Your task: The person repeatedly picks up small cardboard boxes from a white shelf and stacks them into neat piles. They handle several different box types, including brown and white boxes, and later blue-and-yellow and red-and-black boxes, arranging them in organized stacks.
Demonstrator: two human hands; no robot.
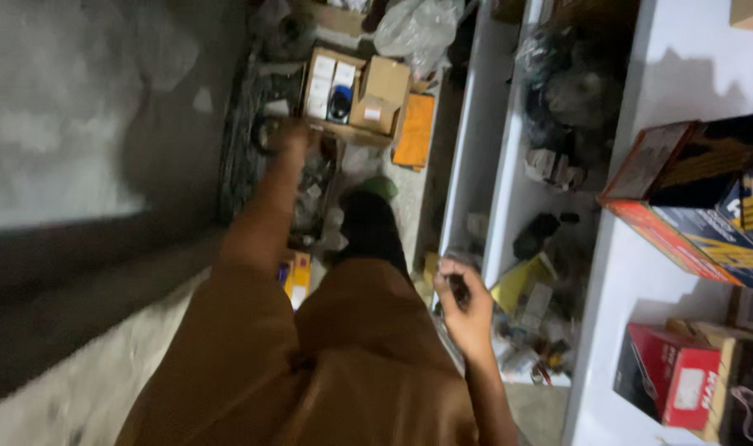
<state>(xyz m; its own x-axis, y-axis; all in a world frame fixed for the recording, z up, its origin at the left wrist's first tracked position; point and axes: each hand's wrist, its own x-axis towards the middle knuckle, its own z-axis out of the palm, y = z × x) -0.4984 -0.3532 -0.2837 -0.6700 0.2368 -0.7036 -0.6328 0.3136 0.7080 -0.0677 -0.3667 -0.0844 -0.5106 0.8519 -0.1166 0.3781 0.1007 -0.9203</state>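
Your left hand [287,135] stretches out just short of the open cardboard box [356,95] on the floor, its grip too blurred to tell. Your right hand [466,306], nearer you and well apart from that box, curls around a small dark object [457,285] (beside the white shelf [484,157]).

Dim indoor light; brightest on the white painted shelf unit [641,272] at right, where boxes cast soft shadows; heavy motion blur smears the grey concrete floor [63,149] at left; far clutter murky, unfocused.

Small dark part [457,285] in curled fingers [467,277].
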